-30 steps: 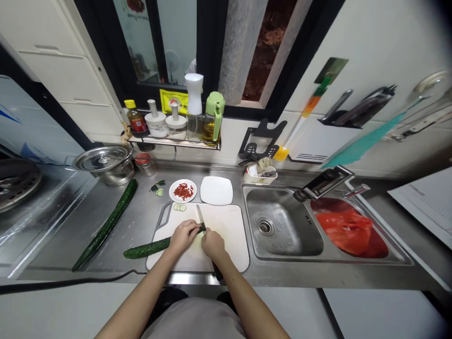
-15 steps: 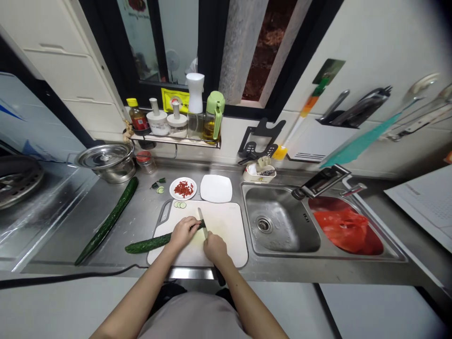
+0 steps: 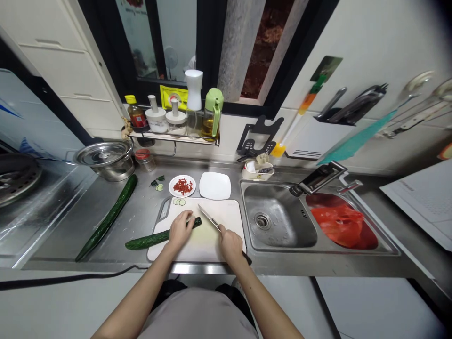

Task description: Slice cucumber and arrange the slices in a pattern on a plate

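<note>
A cucumber (image 3: 146, 240) lies slantwise over the left edge of the white cutting board (image 3: 208, 254), its cut end near the middle. My left hand (image 3: 181, 230) is closed over it close to that end. In my right hand (image 3: 231, 244) is a kitchen knife (image 3: 209, 217) with a dark handle; its blade points up and left, apart from the cucumber. A few cucumber slices (image 3: 179, 202) rest at the board's upper left corner. Behind the board are a plate of chopped red pieces (image 3: 182, 186) and a bare white plate (image 3: 215, 185).
Another whole cucumber (image 3: 108, 219) lies on the steel counter at the left, near a lidded pot (image 3: 106, 160). Cucumber scraps (image 3: 158, 182) sit beyond the board. A sink (image 3: 278, 221) with a red bag (image 3: 339, 225) is at the right; seasoning bottles (image 3: 194, 106) stand on a shelf.
My right hand has moved the knife right, off the cucumber, and its blade now slants more. My left hand stays on the cucumber with its fingers slightly shifted. The view has shifted a little.
</note>
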`<state>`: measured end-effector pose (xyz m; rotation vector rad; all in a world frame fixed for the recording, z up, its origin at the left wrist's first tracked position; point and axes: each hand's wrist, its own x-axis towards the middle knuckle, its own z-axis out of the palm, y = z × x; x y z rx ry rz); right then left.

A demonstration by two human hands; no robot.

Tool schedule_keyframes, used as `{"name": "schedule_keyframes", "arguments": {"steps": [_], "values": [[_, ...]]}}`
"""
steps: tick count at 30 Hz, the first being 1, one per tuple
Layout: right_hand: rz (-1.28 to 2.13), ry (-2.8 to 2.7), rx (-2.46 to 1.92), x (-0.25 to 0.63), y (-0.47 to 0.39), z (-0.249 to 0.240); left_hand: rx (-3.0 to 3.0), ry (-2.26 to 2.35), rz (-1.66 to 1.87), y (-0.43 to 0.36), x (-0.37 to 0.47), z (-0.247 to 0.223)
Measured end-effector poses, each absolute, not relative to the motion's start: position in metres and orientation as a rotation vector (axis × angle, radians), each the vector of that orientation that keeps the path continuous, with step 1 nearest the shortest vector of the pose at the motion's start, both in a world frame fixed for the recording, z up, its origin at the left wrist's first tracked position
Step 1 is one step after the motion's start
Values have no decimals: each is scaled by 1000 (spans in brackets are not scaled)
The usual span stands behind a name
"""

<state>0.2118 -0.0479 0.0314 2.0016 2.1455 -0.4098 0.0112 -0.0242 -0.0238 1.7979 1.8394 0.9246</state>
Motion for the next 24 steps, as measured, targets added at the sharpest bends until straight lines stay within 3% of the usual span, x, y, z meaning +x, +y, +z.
{"name": "schedule_keyframes", "arguments": {"steps": [5, 15, 24], "values": [[-267, 2234, 2027, 218, -50, 32, 1775, 1864, 1151, -21, 10, -10], [-205, 2336, 1948, 211, -49, 38, 2165, 1628, 660, -10, 36, 15], [-282, 2324, 1913, 213, -47, 38, 2015, 1581, 601, -5, 43, 22]]}}
